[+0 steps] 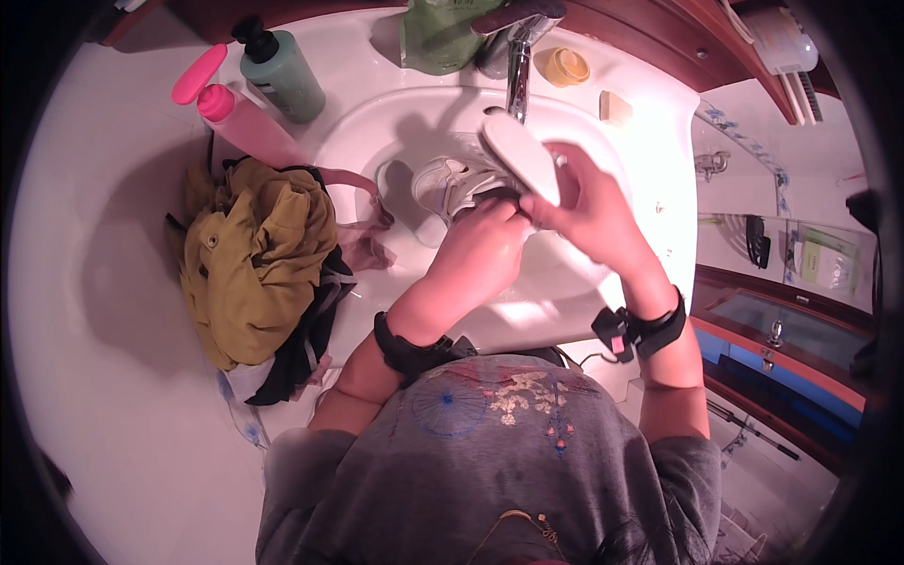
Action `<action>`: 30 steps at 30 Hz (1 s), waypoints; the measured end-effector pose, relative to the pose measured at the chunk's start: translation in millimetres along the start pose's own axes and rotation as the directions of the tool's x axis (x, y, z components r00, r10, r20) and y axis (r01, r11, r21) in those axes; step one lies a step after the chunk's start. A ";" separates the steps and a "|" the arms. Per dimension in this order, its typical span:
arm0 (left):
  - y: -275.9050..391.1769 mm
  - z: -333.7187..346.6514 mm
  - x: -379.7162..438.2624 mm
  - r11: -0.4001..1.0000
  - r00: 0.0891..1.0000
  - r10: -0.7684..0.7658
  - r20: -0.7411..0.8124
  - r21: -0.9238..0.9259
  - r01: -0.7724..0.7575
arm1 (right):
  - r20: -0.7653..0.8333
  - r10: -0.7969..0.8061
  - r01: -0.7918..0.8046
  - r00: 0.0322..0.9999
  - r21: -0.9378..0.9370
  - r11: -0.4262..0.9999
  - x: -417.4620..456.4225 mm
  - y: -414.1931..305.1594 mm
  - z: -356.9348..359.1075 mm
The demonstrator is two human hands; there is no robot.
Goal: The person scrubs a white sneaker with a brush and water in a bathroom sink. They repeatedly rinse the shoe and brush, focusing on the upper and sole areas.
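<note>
A white shoe (445,185) lies in the white washbasin (558,311), below the chrome faucet (519,78). My left hand (477,251) is at the shoe's dark opening, and its fingertips are partly hidden there; whether they grip the shoe is unclear. My right hand (597,212) holds a pale, flat, rounded piece (522,152), which looks like a shoe sole or insole, tilted above the shoe. Its thumb lies close to my left fingers. Thin mauve fabric (364,247) hangs over the basin's left side.
A pile of mustard and dark clothes (261,261) lies left of the basin. Behind stand a pink bottle (251,127), a green pump bottle (286,78), a green pouch (445,35), a yellow round container (567,67) and a pale block (615,109).
</note>
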State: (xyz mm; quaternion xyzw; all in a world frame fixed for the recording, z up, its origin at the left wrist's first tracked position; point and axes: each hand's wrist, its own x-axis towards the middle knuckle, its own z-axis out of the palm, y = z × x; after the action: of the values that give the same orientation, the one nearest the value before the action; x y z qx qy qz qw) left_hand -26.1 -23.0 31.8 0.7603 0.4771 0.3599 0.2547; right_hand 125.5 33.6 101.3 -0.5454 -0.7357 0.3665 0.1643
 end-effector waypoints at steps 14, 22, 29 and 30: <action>5.8 11.4 5.9 0.989 0.975 0.140 0.171 -0.080 -0.127 | 0.064 0.450 -0.296 0.891 0.833 0.468 -56.9 56.7 32.0; -10.1 24.2 11.4 0.989 0.984 -0.147 0.096 -0.010 0.149 | -0.259 -0.016 0.053 0.966 0.137 0.989 -84.3 36.2 45.7; -20.9 36.1 8.9 0.971 0.981 -0.191 -0.030 -0.151 0.184 | -0.215 0.015 -0.024 0.977 -0.038 0.999 -68.4 27.5 54.5; -16.9 32.8 10.0 0.937 0.965 -0.257 -0.048 -0.256 0.237 | -0.194 -0.031 0.026 0.981 -0.025 0.999 -76.5 24.8 61.9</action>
State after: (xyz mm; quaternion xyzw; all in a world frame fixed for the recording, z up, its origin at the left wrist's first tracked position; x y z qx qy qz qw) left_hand -6.5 -8.3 2.4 0.6413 0.5300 0.4123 0.3713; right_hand 129.6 -55.9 53.6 -0.5698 -0.7279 0.3008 0.2345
